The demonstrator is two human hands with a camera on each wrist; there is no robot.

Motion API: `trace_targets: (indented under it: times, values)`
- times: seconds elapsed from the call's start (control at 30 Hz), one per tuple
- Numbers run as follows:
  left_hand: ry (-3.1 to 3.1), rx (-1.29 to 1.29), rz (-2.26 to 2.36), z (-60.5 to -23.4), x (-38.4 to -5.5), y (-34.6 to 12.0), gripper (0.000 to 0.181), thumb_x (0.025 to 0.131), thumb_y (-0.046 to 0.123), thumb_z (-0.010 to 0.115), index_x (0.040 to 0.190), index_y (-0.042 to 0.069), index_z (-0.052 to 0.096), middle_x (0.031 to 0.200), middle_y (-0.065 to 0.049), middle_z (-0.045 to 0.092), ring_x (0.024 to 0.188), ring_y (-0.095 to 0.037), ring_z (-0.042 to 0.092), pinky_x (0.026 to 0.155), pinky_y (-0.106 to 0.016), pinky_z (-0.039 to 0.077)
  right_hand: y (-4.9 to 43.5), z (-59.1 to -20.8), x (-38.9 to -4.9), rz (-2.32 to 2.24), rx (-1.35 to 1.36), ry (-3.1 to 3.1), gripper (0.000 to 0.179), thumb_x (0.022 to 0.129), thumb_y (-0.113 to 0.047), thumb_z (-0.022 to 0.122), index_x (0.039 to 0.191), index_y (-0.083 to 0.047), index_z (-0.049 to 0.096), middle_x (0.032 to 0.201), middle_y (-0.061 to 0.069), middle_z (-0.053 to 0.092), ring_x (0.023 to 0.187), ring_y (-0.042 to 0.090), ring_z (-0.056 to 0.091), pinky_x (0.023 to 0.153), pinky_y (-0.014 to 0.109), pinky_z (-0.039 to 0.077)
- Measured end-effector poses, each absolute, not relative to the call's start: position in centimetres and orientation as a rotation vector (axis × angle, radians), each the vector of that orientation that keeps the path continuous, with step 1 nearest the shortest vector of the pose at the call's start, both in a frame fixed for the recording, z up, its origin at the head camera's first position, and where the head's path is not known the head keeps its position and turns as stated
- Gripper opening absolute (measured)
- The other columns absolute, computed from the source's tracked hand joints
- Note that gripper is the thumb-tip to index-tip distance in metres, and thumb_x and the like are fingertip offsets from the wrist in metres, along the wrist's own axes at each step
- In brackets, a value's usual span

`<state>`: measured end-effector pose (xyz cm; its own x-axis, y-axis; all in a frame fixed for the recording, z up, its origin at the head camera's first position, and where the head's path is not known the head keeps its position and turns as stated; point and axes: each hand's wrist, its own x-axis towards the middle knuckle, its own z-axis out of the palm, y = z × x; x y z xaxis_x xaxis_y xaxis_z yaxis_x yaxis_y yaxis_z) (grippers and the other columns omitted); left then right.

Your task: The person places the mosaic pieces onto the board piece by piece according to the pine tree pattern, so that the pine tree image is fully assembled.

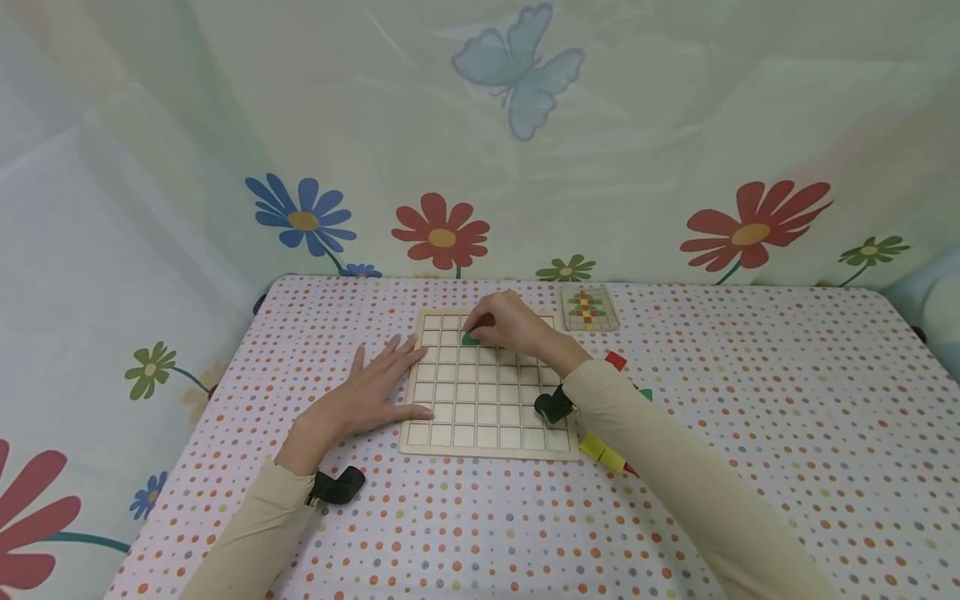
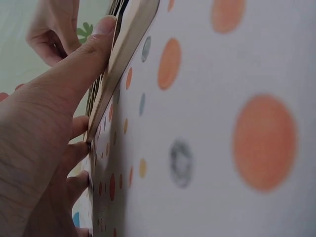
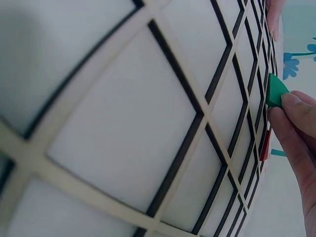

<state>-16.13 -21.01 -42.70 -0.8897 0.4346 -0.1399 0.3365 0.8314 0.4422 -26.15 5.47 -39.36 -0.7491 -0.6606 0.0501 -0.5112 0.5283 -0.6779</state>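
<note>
A pale wooden board (image 1: 444, 391) divided into square cells lies on the table. At its upper part, my right hand (image 1: 513, 323) pinches a small green piece (image 3: 276, 91) between thumb and finger. The piece touches or hovers just over the grid; I cannot tell which. Close to it in the right wrist view, a red piece (image 3: 265, 146) sits at the grid. My left hand (image 1: 369, 393) rests spread along the board's left edge, its thumb (image 2: 94, 47) on the rim. The right hand hides several cells in the head view.
A card (image 1: 588, 309) with a tree pattern of coloured squares lies beyond the board's upper right corner. Right of the board are a red piece (image 1: 616, 360), a green piece (image 1: 647, 393) and yellow pieces (image 1: 602, 452), partly under the right forearm. A dotted cloth (image 1: 450, 533) covers the table.
</note>
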Motion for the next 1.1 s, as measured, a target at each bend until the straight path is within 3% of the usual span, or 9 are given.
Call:
trace_targets:
  times: [0.27, 0.5, 0.8, 1.1]
  values:
    - [2.765, 0.603, 0.589, -42.9, -16.2, -20.8, 0.100, 0.091, 0.067, 0.069, 0.168, 0.018, 0.027, 0.176, -0.005, 0.011, 0.162, -0.031, 0.004, 0.123, -0.069, -0.007, 5.3, -39.7, -26.4, -0.957, -0.995, 2.600, 0.010, 0.096, -0.001, 0.075, 0.103, 0.001, 0.082, 0.104, 0.013, 0.077, 0.098, 0.027, 0.072, 0.086, 0.035, 0.060]
    - [2.774, 0.590, 0.576, -42.8, -16.3, -20.8, 0.100, 0.091, 0.065, 0.070, 0.167, 0.016, 0.027, 0.176, -0.007, 0.011, 0.162, -0.032, 0.005, 0.123, -0.069, -0.007, 4.4, -38.9, -26.4, -0.764, -1.204, 2.633, 0.011, 0.095, 0.004, 0.073, 0.103, 0.006, 0.081, 0.102, 0.017, 0.077, 0.098, 0.029, 0.074, 0.084, 0.031, 0.062]
    - [2.796, 0.596, 0.561, -42.9, -16.1, -21.1, 0.100, 0.091, 0.065, 0.070, 0.167, 0.015, 0.029, 0.176, -0.007, 0.013, 0.162, -0.033, 0.007, 0.122, -0.071, -0.005, 3.7, -38.7, -26.5, -0.649, -1.236, 2.634, 0.014, 0.096, 0.004, 0.072, 0.107, 0.005, 0.081, 0.106, 0.017, 0.077, 0.102, 0.027, 0.074, 0.087, 0.028, 0.061]
    - [2.758, 0.592, 0.601, -42.6, -16.1, -21.1, 0.101, 0.091, 0.063, 0.072, 0.168, 0.016, 0.026, 0.176, -0.006, 0.010, 0.162, -0.032, 0.002, 0.122, -0.068, -0.010, 3.7, -38.2, -26.3, -0.572, -1.199, 2.617, 0.017, 0.095, 0.005, 0.072, 0.110, 0.003, 0.081, 0.110, 0.016, 0.077, 0.109, 0.028, 0.073, 0.088, 0.028, 0.060]
